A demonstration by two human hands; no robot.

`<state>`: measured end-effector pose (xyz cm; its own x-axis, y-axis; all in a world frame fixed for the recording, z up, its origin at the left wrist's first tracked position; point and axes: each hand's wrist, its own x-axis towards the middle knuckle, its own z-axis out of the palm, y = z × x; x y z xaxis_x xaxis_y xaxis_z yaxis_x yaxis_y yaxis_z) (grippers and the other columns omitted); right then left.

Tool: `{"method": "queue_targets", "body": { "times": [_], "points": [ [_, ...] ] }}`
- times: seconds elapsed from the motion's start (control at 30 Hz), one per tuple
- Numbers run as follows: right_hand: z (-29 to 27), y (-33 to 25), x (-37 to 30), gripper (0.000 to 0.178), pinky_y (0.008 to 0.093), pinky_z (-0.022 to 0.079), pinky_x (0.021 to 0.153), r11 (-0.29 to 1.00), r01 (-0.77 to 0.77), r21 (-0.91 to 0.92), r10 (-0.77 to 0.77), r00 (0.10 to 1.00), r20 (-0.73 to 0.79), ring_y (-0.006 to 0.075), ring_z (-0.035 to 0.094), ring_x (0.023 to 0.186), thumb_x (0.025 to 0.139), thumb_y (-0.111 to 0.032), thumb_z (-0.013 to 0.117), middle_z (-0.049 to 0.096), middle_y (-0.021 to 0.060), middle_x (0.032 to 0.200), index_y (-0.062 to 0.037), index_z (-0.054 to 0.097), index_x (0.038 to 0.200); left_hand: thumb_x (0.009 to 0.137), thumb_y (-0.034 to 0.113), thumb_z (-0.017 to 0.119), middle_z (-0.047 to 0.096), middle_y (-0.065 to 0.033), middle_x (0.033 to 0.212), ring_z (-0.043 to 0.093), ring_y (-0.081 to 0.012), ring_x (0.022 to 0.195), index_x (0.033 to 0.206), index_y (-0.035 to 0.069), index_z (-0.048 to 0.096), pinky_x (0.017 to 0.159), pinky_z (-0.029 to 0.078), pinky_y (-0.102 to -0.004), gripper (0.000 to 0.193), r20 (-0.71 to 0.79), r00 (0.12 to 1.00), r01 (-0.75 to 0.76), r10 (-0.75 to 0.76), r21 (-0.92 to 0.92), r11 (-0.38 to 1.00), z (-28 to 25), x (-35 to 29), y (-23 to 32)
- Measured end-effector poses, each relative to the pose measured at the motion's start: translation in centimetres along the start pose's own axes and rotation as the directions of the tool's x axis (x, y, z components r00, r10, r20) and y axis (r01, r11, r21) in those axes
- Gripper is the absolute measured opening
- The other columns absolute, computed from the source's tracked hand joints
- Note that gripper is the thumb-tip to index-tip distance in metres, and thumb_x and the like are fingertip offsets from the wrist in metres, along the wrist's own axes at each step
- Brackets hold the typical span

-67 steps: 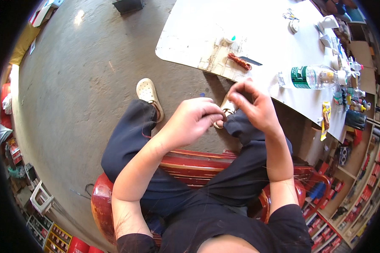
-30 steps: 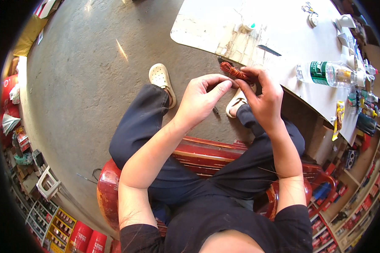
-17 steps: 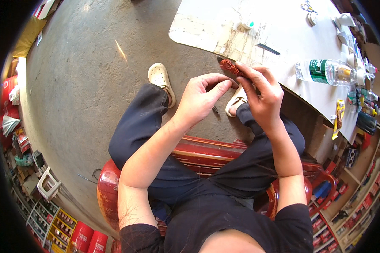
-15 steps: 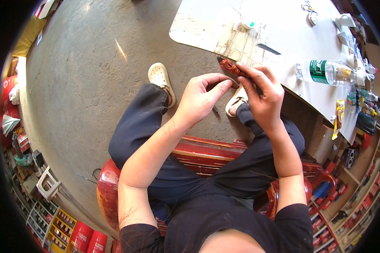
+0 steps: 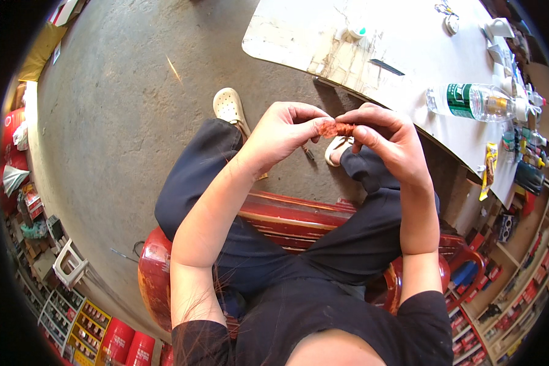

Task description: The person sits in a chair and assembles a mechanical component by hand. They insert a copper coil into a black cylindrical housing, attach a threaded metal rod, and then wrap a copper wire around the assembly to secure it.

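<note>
A small bundle of reddish-brown strands [image 5: 338, 129], wound like cord or fine wire, is held level between my two hands above my lap. My left hand [image 5: 287, 135] pinches its left end between thumb and fingertips. My right hand [image 5: 391, 141] grips the right end, thumb below and fingers curled over the top. A thin, dark-tipped item [image 5: 309, 154] shows just below my left fingers; what it is I cannot make out.
I sit on a red wooden bench [image 5: 287, 219]. A white table [image 5: 421, 49] at the right carries a water bottle [image 5: 470, 102], a dark flat strip [image 5: 387, 67] and a yellow packet [image 5: 489, 168]. Shelves [image 5: 518, 274] line the right side. A white stool [image 5: 71, 263] stands left.
My right hand has brought the bundle down and left, turning it toward my left hand. My left fingers, apart from the bundle before, now pinch its end.
</note>
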<state>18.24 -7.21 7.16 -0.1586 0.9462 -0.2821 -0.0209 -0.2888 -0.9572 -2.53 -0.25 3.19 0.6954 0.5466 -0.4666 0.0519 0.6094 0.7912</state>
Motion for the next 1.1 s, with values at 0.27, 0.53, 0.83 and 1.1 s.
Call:
{"method": "queue_targets", "body": {
  "times": [0.27,0.53,0.83,1.1],
  "points": [
    [1.0,0.0,0.1,0.021,0.0199,0.048,0.066,0.998,-0.049,-0.029,0.049,0.999,0.003,0.0054,0.055,0.076,0.096,-0.007,0.054,0.061,0.0029,0.093,0.0003,0.057,0.116,0.092,0.015,0.064,0.062,0.0014,0.078,0.048,-0.0031,0.066,0.104,0.001,0.070,0.058,0.039,-0.0190,0.020,-0.067,0.997,0.032,-0.034,-0.034,0.999,0.4,0.2,-0.3],
    [1.2,1.4,0.7,0.023,0.0204,0.047,0.071,0.997,0.049,-0.053,-0.054,0.994,-0.090,0.0050,0.055,0.081,0.097,-0.011,0.054,0.061,0.0030,0.097,0.0006,0.054,0.117,0.093,0.022,0.064,0.053,0.0080,0.068,0.036,0.0024,0.055,0.096,0.005,0.072,0.047,0.025,-0.0142,0.019,-0.048,0.991,0.115,-0.122,-0.122,0.986,0.9,0.3,-0.4],
    [1.9,1.9,0.8,0.031,0.0255,0.048,0.083,0.995,0.072,-0.076,-0.085,0.980,-0.181,0.0116,0.060,0.093,0.092,-0.013,0.064,0.063,0.0084,0.105,0.0026,0.054,0.117,0.091,0.016,0.067,0.063,0.0016,0.074,0.051,-0.0041,0.064,0.100,0.000,0.071,0.058,0.042,-0.0205,0.020,-0.047,0.998,0.031,-0.036,-0.092,0.995,1.3,0.2,-1.0],
    [2.3,0.9,0.9,0.035,0.0254,0.048,0.076,0.875,0.091,-0.476,-0.215,0.953,-0.213,0.0133,0.062,0.087,0.084,-0.014,0.073,0.066,0.0091,0.098,-0.0003,0.057,0.112,0.091,0.011,0.065,0.065,-0.0005,0.079,0.052,-0.0040,0.070,0.100,-0.003,0.069,0.062,0.043,-0.0214,0.017,-0.081,0.967,-0.213,0.241,0.257,0.943,1.5,0.7,-2.6]
  ]
}}
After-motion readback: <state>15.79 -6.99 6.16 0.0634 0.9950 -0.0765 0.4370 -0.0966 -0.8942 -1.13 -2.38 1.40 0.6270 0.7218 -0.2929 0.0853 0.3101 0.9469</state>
